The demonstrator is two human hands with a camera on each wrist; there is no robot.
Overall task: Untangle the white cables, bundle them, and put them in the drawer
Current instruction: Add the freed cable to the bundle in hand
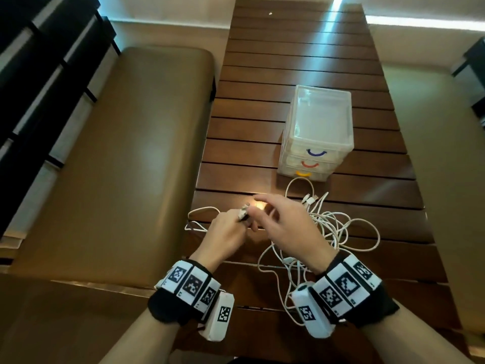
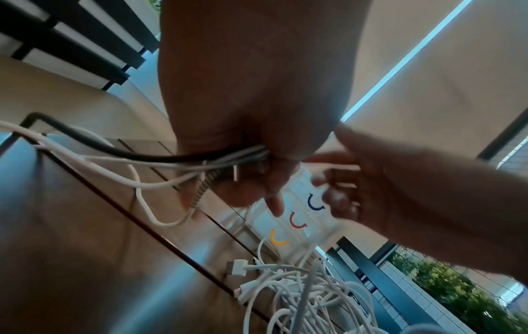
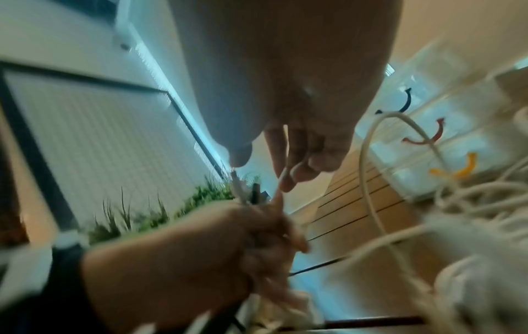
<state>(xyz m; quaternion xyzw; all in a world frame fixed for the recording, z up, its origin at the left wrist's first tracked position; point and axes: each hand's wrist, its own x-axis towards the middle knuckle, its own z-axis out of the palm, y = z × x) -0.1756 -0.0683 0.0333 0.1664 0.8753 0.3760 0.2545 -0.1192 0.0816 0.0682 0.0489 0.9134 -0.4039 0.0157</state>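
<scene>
A tangle of white cables (image 1: pixel 333 227) (image 2: pixel 300 289) (image 3: pixel 471 198) lies on the slatted wooden table (image 1: pixel 288 61), in front of a clear three-drawer unit (image 1: pixel 320 127) (image 2: pixel 297 217) (image 3: pixel 457 135) whose drawers are closed. My left hand (image 1: pixel 236 224) (image 2: pixel 251 101) (image 3: pixel 185 248) grips a bunch of cable ends (image 1: pixel 244 210), white ones with a black one among them. Loops from that bunch (image 1: pixel 199 214) trail over the table's left edge. My right hand (image 1: pixel 278 219) (image 2: pixel 400 180) (image 3: pixel 285 79) hovers just right of the left, fingers loosely extended. A thin white strand runs along its index finger.
A padded tan bench (image 1: pixel 118 166) runs along the table's left side, with dark railings (image 1: pixel 39 74) beyond it. The drawer unit's handles, blue, red and yellow from top to bottom, face me. Bare tabletop stretches behind the unit.
</scene>
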